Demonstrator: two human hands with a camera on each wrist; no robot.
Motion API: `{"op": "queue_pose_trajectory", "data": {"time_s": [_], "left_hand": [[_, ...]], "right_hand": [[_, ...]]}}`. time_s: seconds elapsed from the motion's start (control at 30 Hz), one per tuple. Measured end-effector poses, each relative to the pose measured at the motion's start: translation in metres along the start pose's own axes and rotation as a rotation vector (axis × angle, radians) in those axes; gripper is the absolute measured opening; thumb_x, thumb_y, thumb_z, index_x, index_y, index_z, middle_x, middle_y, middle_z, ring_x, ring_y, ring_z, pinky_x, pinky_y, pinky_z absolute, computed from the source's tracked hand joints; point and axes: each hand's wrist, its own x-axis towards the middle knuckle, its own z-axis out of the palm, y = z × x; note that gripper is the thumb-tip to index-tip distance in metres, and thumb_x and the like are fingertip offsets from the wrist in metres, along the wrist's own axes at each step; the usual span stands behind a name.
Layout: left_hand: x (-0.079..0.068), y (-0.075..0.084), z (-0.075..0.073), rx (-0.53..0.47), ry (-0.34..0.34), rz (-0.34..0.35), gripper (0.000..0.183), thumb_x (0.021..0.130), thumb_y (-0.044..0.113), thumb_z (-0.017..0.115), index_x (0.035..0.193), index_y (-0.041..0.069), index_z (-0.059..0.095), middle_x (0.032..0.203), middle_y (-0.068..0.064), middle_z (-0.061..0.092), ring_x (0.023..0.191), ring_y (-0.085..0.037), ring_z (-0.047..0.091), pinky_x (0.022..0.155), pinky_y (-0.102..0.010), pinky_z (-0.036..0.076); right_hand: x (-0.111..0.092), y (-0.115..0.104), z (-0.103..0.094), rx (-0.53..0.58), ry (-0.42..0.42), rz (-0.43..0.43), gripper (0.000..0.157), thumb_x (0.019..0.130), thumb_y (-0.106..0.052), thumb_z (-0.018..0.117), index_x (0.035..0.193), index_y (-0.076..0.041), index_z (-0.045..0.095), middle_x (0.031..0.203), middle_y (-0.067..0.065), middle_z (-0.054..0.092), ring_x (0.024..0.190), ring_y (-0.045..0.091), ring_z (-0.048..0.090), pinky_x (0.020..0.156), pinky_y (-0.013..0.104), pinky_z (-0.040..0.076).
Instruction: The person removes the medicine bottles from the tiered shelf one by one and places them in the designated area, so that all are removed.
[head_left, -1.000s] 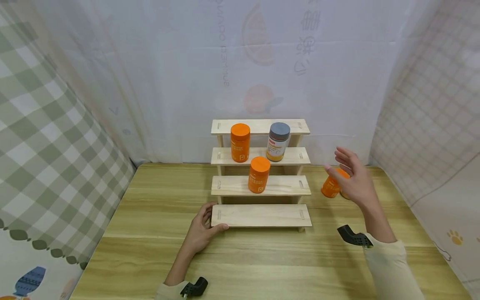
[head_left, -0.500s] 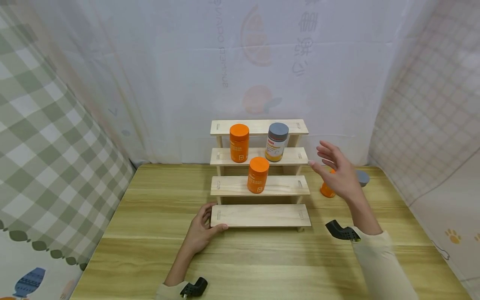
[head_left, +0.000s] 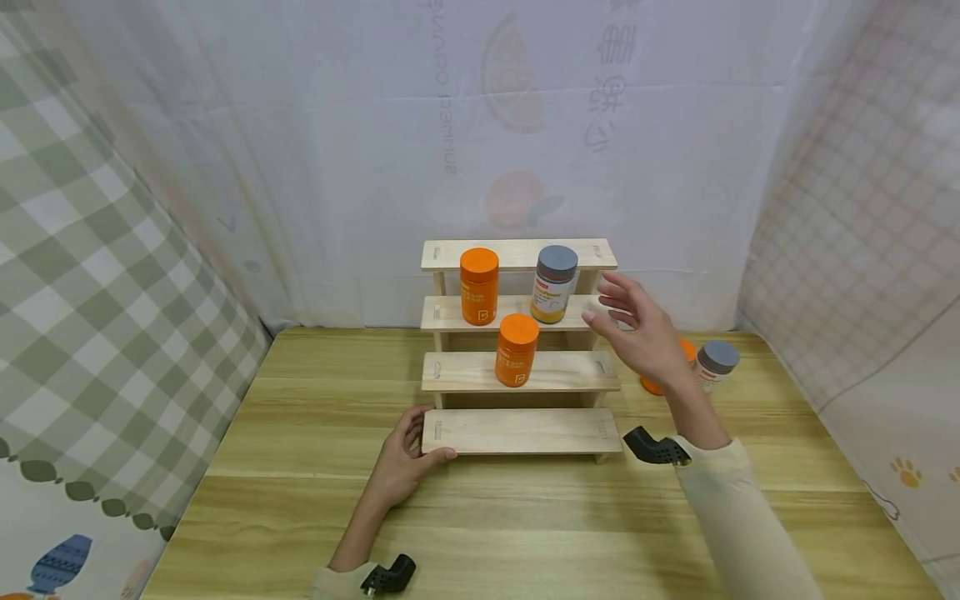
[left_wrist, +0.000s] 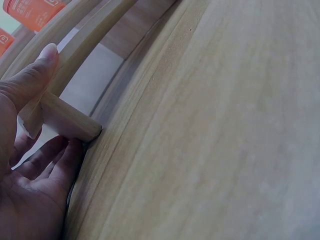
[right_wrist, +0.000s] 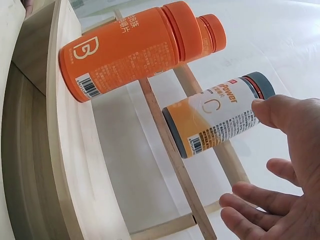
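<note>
A four-step wooden display rack [head_left: 522,432] stands on the table. My left hand [head_left: 403,458] grips the left end of its lowest step; in the left wrist view the thumb [left_wrist: 37,75] lies along the step's edge and the fingers curl by the support below. My right hand [head_left: 637,329], fingers spread and holding nothing, hovers at the rack's right side. Just left of it, a grey-lidded supplement bottle [head_left: 554,287] stands on the second step from the top, beside an orange bottle [head_left: 479,287]. One step lower stands another orange bottle [head_left: 516,352].
To the right of the rack, a second grey-lidded bottle [head_left: 716,362] and a further orange bottle [head_left: 651,386], partly hidden by my right hand, stand on the wooden table [head_left: 322,400]. A white printed curtain [head_left: 337,208] hangs behind, with checked cloth [head_left: 97,250] at the left.
My right hand has moved left, from over the bottles on the table to the grey-lidded bottle on the rack. The left hand and the bottles have stayed put.
</note>
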Motion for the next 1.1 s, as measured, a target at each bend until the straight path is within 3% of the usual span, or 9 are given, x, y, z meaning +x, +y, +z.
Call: {"op": "queue_pose_trajectory", "data": {"time_s": [0.5,0.7,1.1], "left_hand": [[0.000,0.001,0.000,0.005,0.000,0.003,0.080,0.078,0.012,0.090,0.146,0.018,0.048,0.139,-0.012,0.058,0.125,-0.022,0.057,0.092,-0.023,0.056],[-0.001,0.002,0.000,0.003,-0.003,0.004,0.080,0.078,0.012,0.090,0.146,0.018,0.048,0.140,-0.012,0.058,0.127,-0.023,0.057,0.093,-0.023,0.055],[-0.001,0.002,0.000,0.003,-0.001,0.006,0.079,0.079,0.012,0.090,0.145,0.018,0.048,0.139,-0.013,0.058,0.125,-0.023,0.057,0.092,-0.024,0.056]], "right_hand": [[0.022,-0.013,0.022,0.102,-0.057,0.026,0.073,0.099,-0.032,0.070,0.160,-0.018,0.033,0.155,0.020,0.047,0.142,0.040,0.047,0.120,0.053,0.037],[0.030,-0.019,0.028,0.104,-0.048,0.018,0.074,0.099,-0.030,0.070,0.161,-0.016,0.032,0.152,0.021,0.049,0.138,0.038,0.051,0.118,0.053,0.040],[0.045,-0.023,0.039,0.114,-0.011,0.101,0.069,0.098,-0.028,0.072,0.156,-0.011,0.037,0.146,0.024,0.054,0.134,0.041,0.056,0.114,0.054,0.044]]}}
